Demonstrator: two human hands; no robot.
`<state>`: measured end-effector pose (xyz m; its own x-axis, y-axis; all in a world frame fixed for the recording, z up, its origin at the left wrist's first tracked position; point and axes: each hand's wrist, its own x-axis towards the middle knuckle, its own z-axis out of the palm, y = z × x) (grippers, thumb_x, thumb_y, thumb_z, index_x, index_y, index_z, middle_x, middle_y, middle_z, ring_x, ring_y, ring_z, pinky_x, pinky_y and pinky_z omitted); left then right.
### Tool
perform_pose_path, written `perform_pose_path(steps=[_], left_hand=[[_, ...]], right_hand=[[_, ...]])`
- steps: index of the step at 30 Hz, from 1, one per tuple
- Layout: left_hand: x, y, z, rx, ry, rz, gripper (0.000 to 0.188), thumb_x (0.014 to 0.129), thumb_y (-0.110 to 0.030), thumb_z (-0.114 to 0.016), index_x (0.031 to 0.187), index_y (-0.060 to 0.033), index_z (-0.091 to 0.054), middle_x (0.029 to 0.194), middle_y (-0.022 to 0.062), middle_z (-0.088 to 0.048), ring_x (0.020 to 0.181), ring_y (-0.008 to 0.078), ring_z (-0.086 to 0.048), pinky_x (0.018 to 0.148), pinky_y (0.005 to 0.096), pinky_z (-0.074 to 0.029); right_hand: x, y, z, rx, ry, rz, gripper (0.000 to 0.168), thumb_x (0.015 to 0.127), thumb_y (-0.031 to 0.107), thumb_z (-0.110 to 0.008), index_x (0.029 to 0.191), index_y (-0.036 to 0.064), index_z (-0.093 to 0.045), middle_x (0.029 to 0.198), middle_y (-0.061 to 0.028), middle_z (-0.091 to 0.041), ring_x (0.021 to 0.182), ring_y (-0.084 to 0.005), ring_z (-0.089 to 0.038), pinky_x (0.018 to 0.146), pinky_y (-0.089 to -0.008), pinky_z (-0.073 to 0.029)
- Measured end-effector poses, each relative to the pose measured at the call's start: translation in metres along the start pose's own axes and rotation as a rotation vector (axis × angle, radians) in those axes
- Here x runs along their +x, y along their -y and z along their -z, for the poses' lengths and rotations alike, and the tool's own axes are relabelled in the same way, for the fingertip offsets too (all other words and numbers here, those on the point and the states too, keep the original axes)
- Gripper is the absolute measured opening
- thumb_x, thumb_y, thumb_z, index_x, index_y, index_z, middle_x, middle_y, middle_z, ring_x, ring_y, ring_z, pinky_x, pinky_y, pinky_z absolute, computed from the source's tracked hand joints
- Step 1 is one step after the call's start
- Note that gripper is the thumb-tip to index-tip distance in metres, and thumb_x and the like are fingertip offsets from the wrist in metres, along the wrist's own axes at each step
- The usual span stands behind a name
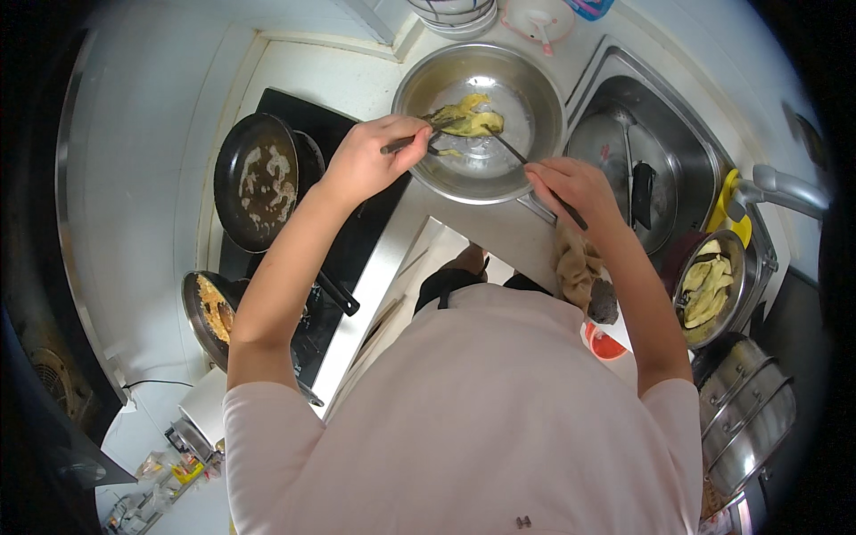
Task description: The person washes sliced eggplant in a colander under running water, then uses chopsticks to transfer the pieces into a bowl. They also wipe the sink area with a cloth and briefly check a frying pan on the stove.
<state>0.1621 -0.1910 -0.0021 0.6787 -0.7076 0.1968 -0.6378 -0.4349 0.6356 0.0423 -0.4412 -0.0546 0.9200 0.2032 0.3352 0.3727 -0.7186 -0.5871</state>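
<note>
A wide stainless-steel basin [545,127] sits on the counter before me. Inside it lies a clump of soft yellow-green food [483,123], possibly cooked eggplant, with a small strip apart from it. My left hand [381,157] grips a dark stick, probably a chopstick [399,144], over the basin's left rim; its far end touches the clump. From the right, my right hand [576,184] pinches a second dark chopstick [509,145], its tip in the same food. The fingers partly hide both sticks.
On the left, a frying pan [257,180] with whitish residue stands on a black cooktop [341,221], near a pan of orange-brown food [212,307]. Rightward are a sink [669,120], a faucet [779,187] and a pot [735,287] of yellow-green slices. A rag [576,264] hangs at the counter edge.
</note>
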Motion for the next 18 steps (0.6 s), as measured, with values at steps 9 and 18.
perform_pose_path(steps=[9, 18], left_hand=[[0.012, 0.025, 0.002, 0.174, -0.017, -0.027, 0.014, 0.08, -0.01, -0.059, 0.088, 0.0007, -0.062, 0.083, 0.013, -0.063, 0.069, 0.0226, -0.061, 0.063, 0.0277, -0.049], [0.005, 0.012, -0.008, -0.004, -0.009, -0.032, 0.009, 0.076, -0.007, -0.062, 0.082, -0.0008, -0.063, 0.08, 0.0114, -0.063, 0.068, 0.0233, -0.062, 0.061, 0.0278, -0.051]], right_hand=[[0.01, 0.002, -0.024, 0.075, 0.068, -0.034, 0.012, 0.078, 0.01, -0.057, 0.088, 0.005, -0.06, 0.082, -0.0083, -0.06, 0.073, -0.0248, -0.057, 0.06, -0.0323, -0.046], [0.013, 0.013, -0.026, 0.138, -0.043, -0.019, 0.007, 0.078, 0.009, -0.056, 0.082, 0.004, -0.059, 0.074, -0.0089, -0.057, 0.067, -0.026, -0.055, 0.057, -0.0339, -0.045]])
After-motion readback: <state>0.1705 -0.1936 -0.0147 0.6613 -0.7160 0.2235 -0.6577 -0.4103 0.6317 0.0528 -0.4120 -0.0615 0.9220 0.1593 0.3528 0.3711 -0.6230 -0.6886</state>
